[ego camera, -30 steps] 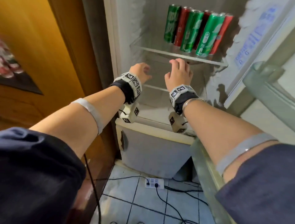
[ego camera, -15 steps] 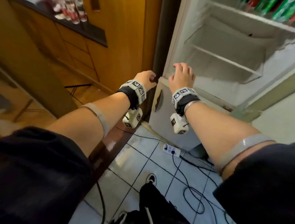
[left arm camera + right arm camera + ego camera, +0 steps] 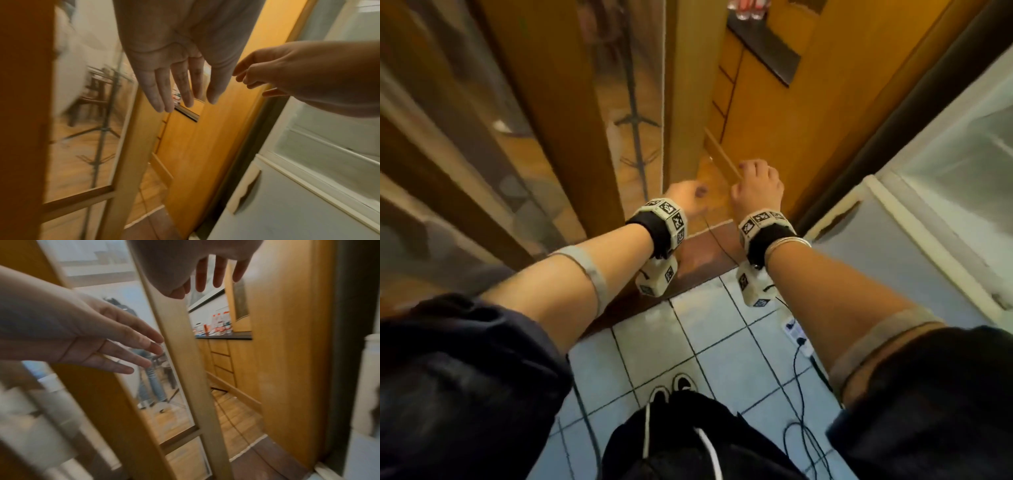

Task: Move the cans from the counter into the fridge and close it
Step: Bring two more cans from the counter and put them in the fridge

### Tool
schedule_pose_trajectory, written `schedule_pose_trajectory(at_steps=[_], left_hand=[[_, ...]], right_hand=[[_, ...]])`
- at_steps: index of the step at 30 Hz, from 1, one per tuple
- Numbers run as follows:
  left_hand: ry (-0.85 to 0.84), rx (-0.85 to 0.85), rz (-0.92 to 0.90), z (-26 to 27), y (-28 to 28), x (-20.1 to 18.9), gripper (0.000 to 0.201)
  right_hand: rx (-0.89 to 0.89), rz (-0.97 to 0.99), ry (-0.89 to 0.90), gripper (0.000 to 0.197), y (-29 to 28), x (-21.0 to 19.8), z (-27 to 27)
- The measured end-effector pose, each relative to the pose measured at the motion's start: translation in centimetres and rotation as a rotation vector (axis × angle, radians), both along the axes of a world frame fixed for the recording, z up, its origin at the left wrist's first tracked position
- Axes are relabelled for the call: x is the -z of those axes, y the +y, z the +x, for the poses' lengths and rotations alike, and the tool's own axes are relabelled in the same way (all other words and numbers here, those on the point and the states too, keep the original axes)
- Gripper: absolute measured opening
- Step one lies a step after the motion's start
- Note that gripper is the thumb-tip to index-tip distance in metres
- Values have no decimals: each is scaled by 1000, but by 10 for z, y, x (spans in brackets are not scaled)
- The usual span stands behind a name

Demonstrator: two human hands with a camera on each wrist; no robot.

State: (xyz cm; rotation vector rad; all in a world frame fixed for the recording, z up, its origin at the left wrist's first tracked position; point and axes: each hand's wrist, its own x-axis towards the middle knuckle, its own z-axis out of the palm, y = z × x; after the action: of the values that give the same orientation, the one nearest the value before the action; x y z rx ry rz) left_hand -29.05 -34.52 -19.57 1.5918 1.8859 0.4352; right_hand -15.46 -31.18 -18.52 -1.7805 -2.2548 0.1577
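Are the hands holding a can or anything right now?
No, nothing is held. The left hand and the right hand are both empty in the air, fingers loose, between the wooden door and the open fridge.

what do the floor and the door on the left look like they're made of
Floor: likely glazed ceramic tile, pale squares with dark grout lines and a slight sheen. Door: apparently light varnished wood framing clear glass panes, since the room behind shows through them.

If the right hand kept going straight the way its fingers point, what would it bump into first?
Probably nothing close: the right hand points through the gap between the glass door's frame and the wooden panel, toward the dark counter. Depth is unclear.
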Motion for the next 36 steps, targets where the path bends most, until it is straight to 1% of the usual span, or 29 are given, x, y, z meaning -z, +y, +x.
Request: schedule_pose_trajectory(at_steps=[3, 6, 9, 13, 17, 22, 24, 26, 29, 33, 36], left_hand=[[-32, -171, -4, -51, -40, 4, 45], [-18, -330, -3, -97, -87, 8, 41], [-83, -531, -32, -138, -140, 15, 40], [-58, -767, -40, -181, -220, 19, 37], [-106, -1002, -19, -213, -307, 22, 43], [-102, -1244, -1, -236, -426, 19, 36], [-77, -1312, -5, -238, -478, 17, 38], [-24, -1407, -6, -241, -530, 15, 40], [10, -1532, 3, -241, -601, 12, 37], [1, -1719, 34, -232, -685, 7, 36], [30, -1842, 29, -223, -743, 3, 39]], right_hand=[[-149, -27, -9, 44, -20, 4, -57], [-340, -39, -58, 45, -45, 6, -110], [-523, -73, -70, 47, -77, 10, -163], [-749, -111, -64, 44, -136, 13, -224], [-949, -115, -69, 44, -207, 15, -277], [-1180, -105, -57, 42, -313, 15, -333], [-1274, -111, -71, 41, -359, 15, -351], [-1366, -76, -103, 41, -405, 12, -367], [-1490, -91, -150, 41, -473, 2, -382], [-1648, -133, -85, 40, -557, -3, -400], [-1790, -118, -77, 38, -622, -3, -413]])
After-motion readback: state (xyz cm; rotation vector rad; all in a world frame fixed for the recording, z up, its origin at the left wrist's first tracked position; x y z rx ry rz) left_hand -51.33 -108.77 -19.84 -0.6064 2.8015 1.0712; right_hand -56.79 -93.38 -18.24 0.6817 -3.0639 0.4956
